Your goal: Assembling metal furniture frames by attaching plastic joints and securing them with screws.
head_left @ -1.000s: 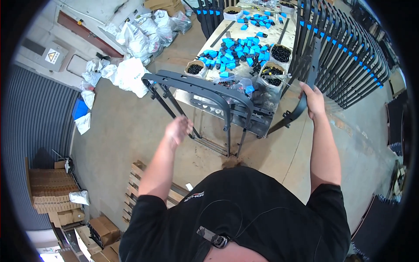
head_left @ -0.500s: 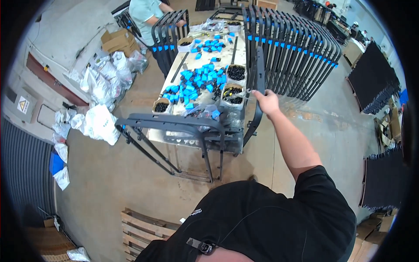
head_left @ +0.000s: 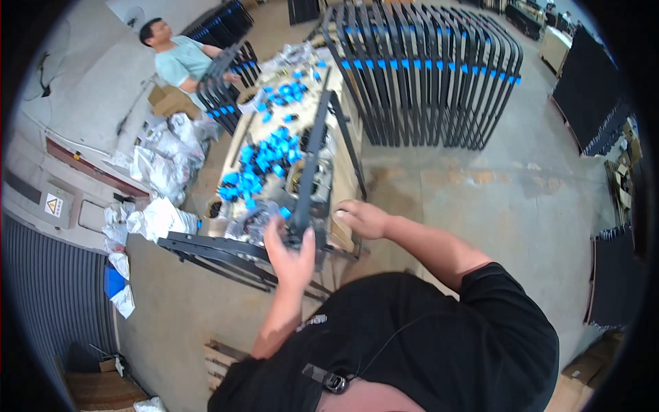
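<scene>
A black metal tube frame (head_left: pixel 317 147) lies tilted over the right side of the worktable (head_left: pixel 235 147), its long bar pointing toward me. My left hand (head_left: pixel 292 264) is at the near end of that bar, thumb and fingers spread on either side of it; firm contact is not clear. To the right of the table's near corner, my right hand (head_left: pixel 367 220) has its fingers curled together. Something small and dark shows at its fingertips, too blurred to name. Blue-and-black plastic parts (head_left: pixel 264 161) lie heaped on the table. A second black frame (head_left: pixel 213 244) stands at the near end.
A long row of black frames with blue pieces (head_left: pixel 425 65) stands behind the table. At the far left a person in a light shirt (head_left: pixel 182 65) handles more frames. White bags (head_left: pixel 165 154) line the left wall. A wooden pallet (head_left: pixel 218 360) lies below; dark panel stacks (head_left: pixel 583 96) stand right.
My right hand has let go of the upright black frame and moved left and nearer. The frame now leans over the table. My left hand has come into view beside its bar.
</scene>
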`<state>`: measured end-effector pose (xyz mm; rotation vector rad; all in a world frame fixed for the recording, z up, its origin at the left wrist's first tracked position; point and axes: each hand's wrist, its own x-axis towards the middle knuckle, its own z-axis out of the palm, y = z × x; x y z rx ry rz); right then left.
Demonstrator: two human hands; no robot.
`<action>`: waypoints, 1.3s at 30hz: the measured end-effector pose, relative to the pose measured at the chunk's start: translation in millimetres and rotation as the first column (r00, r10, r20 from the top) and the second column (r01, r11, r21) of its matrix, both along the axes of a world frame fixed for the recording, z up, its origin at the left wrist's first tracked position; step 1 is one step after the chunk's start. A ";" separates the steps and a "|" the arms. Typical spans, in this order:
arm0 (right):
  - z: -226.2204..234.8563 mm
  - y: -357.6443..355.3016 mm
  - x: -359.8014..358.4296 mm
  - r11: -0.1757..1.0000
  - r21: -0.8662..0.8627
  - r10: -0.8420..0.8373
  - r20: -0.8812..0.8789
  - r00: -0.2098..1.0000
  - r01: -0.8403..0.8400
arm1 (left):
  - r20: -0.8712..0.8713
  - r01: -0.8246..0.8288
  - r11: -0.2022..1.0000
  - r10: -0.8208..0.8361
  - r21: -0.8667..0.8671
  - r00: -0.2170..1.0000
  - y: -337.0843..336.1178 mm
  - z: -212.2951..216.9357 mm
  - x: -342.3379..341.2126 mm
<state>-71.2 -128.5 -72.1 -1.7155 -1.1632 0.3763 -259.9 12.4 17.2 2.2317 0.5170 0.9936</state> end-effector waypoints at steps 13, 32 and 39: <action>-208.7 -371.1 75.3 0.512 -0.808 -0.843 -0.538 -0.008 0.292 | -0.439 -0.231 0.973 0.215 0.018 0.872 11.8 -13.4 109.3; -28.0 50.7 369.5 0.885 -0.358 -0.417 -0.325 0.849 0.298 | -0.337 -0.310 0.944 0.258 -0.110 0.905 35.7 -27.6 90.6; 11.0 208.3 373.5 0.928 0.371 -0.035 0.060 0.998 0.010 | -0.195 -0.515 0.855 0.516 0.062 0.834 13.7 8.9 123.4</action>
